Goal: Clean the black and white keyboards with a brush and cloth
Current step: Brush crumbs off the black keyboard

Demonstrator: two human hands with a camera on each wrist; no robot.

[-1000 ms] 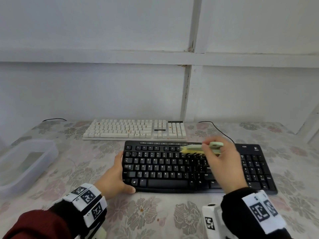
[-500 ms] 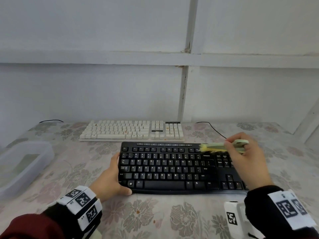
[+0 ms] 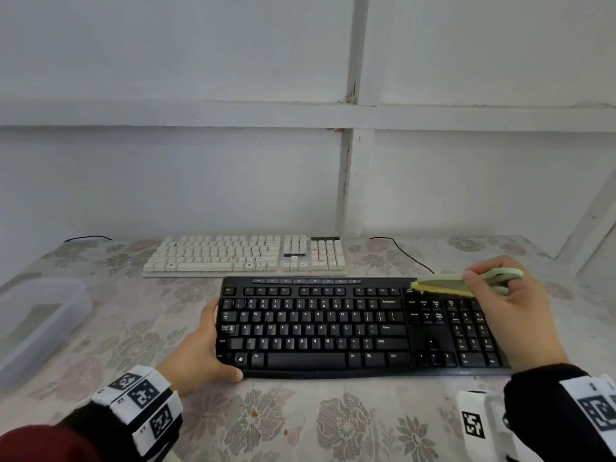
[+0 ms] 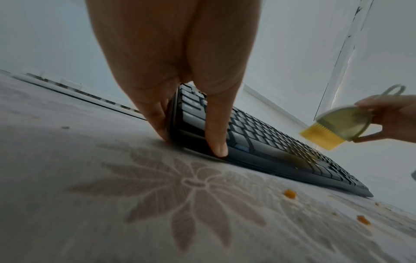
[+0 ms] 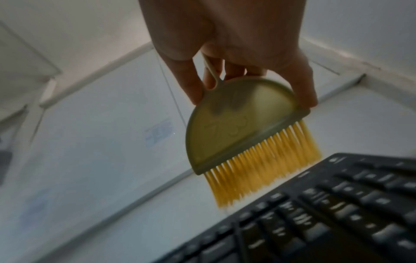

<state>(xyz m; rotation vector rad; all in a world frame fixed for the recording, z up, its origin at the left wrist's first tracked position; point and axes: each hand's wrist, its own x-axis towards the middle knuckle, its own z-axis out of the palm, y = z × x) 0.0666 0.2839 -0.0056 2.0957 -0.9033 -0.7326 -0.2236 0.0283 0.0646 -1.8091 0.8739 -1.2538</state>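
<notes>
The black keyboard (image 3: 333, 328) lies across the middle of the flowered tablecloth. My left hand (image 3: 208, 345) grips its left end, with the thumb (image 4: 217, 142) on the front rim and the fingers down the side. My right hand (image 3: 503, 305) pinches a pale green brush (image 3: 446, 283) with yellow bristles (image 5: 258, 170). The brush is over the keyboard's upper right corner with its bristles pointing left, and it looks slightly lifted off the keys. Just behind lies the white keyboard (image 3: 246, 255), with orange specks on some keys.
A clear plastic tub (image 3: 36, 325) stands at the table's left edge. A black cable (image 3: 403, 251) runs from the wall to behind the black keyboard. Orange crumbs (image 4: 290, 193) lie on the cloth in front of it. A white panelled wall closes the back.
My right hand has carried the brush to the right along the black keyboard's top rows, from the middle to the right corner. The left hand has kept its hold on the left end.
</notes>
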